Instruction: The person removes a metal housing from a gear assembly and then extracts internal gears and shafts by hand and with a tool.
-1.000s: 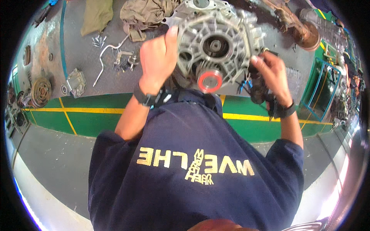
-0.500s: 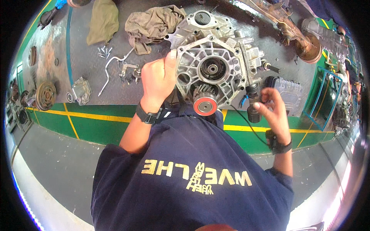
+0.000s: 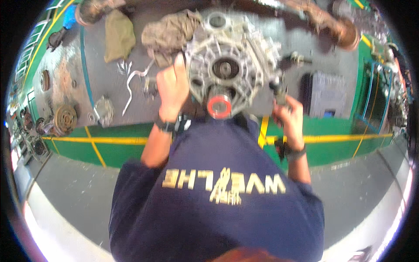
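Observation:
A silver gearbox housing (image 3: 257, 72) stands at the bench's near edge, its ribbed open face toward me. A round bearing bore sits mid-face, with a red-ringed round part (image 3: 219, 107) below it. My left hand (image 3: 173, 87) is closed on the housing's left rim, thumb up along the edge. At the housing's right side my right hand (image 3: 290, 112) is closed, fingers curled about a dark cylindrical part (image 3: 279, 92). Blur hides that part's kind and how it meets the housing.
Behind lie a crumpled brown cloth (image 3: 168, 35) and an olive cloth (image 3: 119, 37). A bent metal rod (image 3: 129, 89) and several bolts (image 3: 124, 67) are at the left. A black case (image 3: 325, 94) lies right of my right hand, a rusty axle part (image 3: 345, 35) beyond.
My right hand has moved inward and up, its fingers going from spread to curled around the dark part. My left hand stays on the housing's rim. The whole view has shifted and blurred.

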Demonstrator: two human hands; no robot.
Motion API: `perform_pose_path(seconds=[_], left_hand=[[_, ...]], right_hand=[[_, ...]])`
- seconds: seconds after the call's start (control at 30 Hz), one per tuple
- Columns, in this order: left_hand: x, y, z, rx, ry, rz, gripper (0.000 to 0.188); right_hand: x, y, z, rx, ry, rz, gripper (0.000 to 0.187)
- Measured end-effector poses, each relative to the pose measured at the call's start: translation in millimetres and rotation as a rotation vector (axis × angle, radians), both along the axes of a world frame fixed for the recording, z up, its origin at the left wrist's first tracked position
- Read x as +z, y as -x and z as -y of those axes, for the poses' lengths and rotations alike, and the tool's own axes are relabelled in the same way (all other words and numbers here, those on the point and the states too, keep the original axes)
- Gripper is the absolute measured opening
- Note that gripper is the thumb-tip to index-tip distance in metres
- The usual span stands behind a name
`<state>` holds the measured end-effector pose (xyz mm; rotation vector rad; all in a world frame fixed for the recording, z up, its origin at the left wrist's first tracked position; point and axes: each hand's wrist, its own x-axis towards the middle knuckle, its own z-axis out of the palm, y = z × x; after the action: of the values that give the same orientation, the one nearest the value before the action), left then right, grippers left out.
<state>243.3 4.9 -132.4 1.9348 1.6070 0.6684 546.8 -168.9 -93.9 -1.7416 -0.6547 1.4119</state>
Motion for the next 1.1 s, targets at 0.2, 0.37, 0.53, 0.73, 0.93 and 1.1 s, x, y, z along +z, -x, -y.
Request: perform_pose_path(seconds=[0.2,0.37,0.53,0.73,0.93,1.1], left_hand=[[-2,-1,14,-0.05,-0.02,0.038,0.046],[-8,1,12,-0.189,-0.244,-0.079,0.05],[6,-8,25,0.012,-0.025,-0.109,0.055],[5,-12,25,-0.112,-0.199,-0.169,0.048],[8,-25,43,0.069,-0.036,-0.046,0.061],[-11,-21,52,-0.007,-0.227,-0.132,0.062]], right_hand=[[9,-15,7,0.054,0.116,-0.132,0.019],[12,-10,22,0.004,0.148,-0.241,0.018],[0,7,50,-0.048,0.103,-0.205,0.014],[1,-2,53,-0.059,0.077,-0.173,0.012],[-7,-19,58,-0.061,-0.028,-0.054,0.015],[-14,-30,68,-0.03,-0.059,0.011,0.021]])
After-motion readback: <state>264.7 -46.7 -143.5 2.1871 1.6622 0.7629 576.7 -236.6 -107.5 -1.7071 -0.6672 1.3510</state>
